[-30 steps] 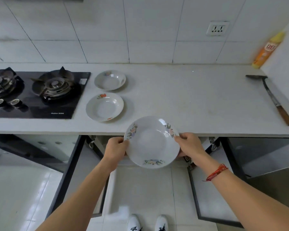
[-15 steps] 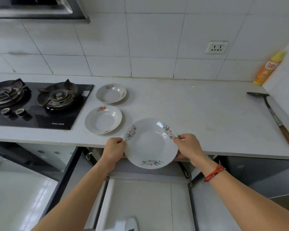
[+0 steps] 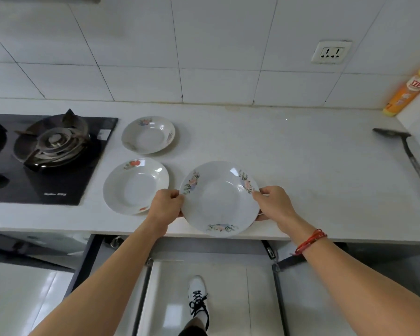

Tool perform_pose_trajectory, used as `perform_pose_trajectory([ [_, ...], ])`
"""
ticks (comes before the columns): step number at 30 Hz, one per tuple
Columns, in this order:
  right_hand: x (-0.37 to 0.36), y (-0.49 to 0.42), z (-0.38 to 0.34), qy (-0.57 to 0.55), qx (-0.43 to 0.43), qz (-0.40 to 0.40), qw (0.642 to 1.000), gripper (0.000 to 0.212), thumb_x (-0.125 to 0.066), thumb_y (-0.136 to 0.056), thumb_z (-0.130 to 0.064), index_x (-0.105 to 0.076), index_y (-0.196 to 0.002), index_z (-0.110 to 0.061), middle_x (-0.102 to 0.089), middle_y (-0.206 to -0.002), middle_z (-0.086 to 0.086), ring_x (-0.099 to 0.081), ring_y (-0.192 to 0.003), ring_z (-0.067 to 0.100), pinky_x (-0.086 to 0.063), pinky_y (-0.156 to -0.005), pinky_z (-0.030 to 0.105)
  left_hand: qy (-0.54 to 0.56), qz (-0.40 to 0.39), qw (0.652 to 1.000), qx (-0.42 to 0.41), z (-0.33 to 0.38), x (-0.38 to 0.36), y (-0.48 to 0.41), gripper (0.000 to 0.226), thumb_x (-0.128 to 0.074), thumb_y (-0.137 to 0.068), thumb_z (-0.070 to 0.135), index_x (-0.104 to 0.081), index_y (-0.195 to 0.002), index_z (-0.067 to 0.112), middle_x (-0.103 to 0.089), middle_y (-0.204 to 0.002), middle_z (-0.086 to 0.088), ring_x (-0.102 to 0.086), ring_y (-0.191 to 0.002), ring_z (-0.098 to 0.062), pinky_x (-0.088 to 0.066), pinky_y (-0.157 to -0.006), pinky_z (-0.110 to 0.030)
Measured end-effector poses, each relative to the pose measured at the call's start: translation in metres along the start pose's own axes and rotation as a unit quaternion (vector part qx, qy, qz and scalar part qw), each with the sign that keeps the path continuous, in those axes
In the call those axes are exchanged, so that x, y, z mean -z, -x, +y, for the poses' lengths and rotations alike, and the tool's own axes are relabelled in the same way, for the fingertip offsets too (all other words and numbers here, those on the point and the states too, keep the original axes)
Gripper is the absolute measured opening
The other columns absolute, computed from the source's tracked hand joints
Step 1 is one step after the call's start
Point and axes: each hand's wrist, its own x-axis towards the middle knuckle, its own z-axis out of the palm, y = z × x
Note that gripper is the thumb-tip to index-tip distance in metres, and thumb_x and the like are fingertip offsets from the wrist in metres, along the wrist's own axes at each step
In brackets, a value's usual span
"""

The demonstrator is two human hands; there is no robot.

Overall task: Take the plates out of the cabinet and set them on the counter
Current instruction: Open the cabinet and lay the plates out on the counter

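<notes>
Item 1: white glazed ceramic deep plate [image 3: 220, 198], floral sprays round its rim. We find it level and well-side up over the front edge of the pale stone surface [image 3: 301, 166], just right of item 2. We cannot tell whether its foot touches the surface. The left grip [image 3: 166, 204] pinches the left rim and the right grip [image 3: 274, 204] pinches the right rim; a red cord bracelet [image 3: 310, 241] sits at that wrist.

Handling: we judge it stiff, fairly light, slick under the glaze, and likely to chip or shatter if dropped or knocked against its neighbour. It is best held at opposite rims, as here, and lowered flat.

Item 2: white ceramic plate with red fruit motif [image 3: 135, 185], lying on the surface beside the black glass gas hob [image 3: 51, 151].

Item 3: white ceramic plate with blue and pink flowers [image 3: 148, 134], behind item 2 and apart from it.

Item 4: grey under-surface cabinet [image 3: 216, 248], doors standing open. Its inside is hidden from us, so we cannot count any plates left.

Sundries, far right: dark metal spatula with wooden handle [image 3: 407, 156] and orange plastic bottle [image 3: 407, 93]
</notes>
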Motion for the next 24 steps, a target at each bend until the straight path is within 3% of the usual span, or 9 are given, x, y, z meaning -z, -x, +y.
perform_pose_trajectory([
  [5, -0.016, -0.042, -0.01, 0.012, -0.021, 0.012, 1.0, 0.019, -0.056, -0.098, -0.016, -0.064, -0.082, -0.021, -0.073, -0.09, 0.005, -0.074, -0.08, 0.026, -0.064, -0.067, 0.044, -0.006, -0.019, 1.0, 0.012, 0.002, 0.002, -0.045, 0.028, -0.047, -0.095, 0.002, -0.07, -0.081, 0.009, -0.072, -0.094, -0.012, -0.07, -0.086, -0.027, -0.058, -0.064, -0.027],
  [12, -0.029, -0.073, -0.006, 0.038, -0.05, 0.007, 0.998, 0.022, -0.056, -0.097, -0.015, -0.064, -0.078, -0.022, -0.072, -0.088, 0.006, -0.073, -0.082, 0.028, -0.064, -0.069, 0.047, -0.039, -0.023, 0.997, 0.061, -0.011, -0.002, -0.081, 0.024, -0.047, -0.092, 0.002, -0.067, -0.09, -0.012, -0.068, -0.095, -0.028, -0.068, -0.089, -0.042, -0.062, -0.069, -0.034],
  [17, -0.029, -0.09, -0.004, 0.05, -0.054, -0.007, 0.997, 0.015, -0.055, -0.098, -0.015, -0.067, -0.089, -0.015, -0.073, -0.09, 0.008, -0.073, -0.083, 0.027, -0.064, -0.068, 0.045, -0.051, -0.012, 0.996, 0.073, -0.008, -0.01, -0.091, 0.023, -0.049, -0.094, 0.005, -0.071, -0.086, 0.005, -0.071, -0.098, -0.018, -0.068, -0.092, -0.034, -0.06, -0.073, -0.035],
  [20, -0.025, -0.099, -0.006, 0.057, -0.057, -0.024, 0.996, 0.019, -0.054, -0.098, -0.014, -0.067, -0.083, -0.015, -0.073, -0.089, 0.008, -0.073, -0.083, 0.027, -0.064, -0.067, 0.044, -0.055, -0.003, 0.995, 0.084, -0.005, -0.013, -0.092, 0.023, -0.05, -0.094, 0.005, -0.072, -0.089, 0.002, -0.071, -0.098, -0.017, -0.068, -0.092, -0.033, -0.061, -0.076, -0.039],
  [24, -0.022, -0.109, -0.004, 0.076, -0.047, -0.034, 0.995, 0.016, -0.055, -0.098, -0.015, -0.069, -0.093, -0.009, -0.074, -0.094, 0.012, -0.073, -0.083, 0.029, -0.064, -0.067, 0.046, -0.062, 0.006, 0.994, 0.087, -0.001, -0.016, -0.096, 0.023, -0.05, -0.093, 0.003, -0.073, -0.09, 0.001, -0.071, -0.097, -0.017, -0.068, -0.091, -0.032, -0.06, -0.073, -0.035],
])
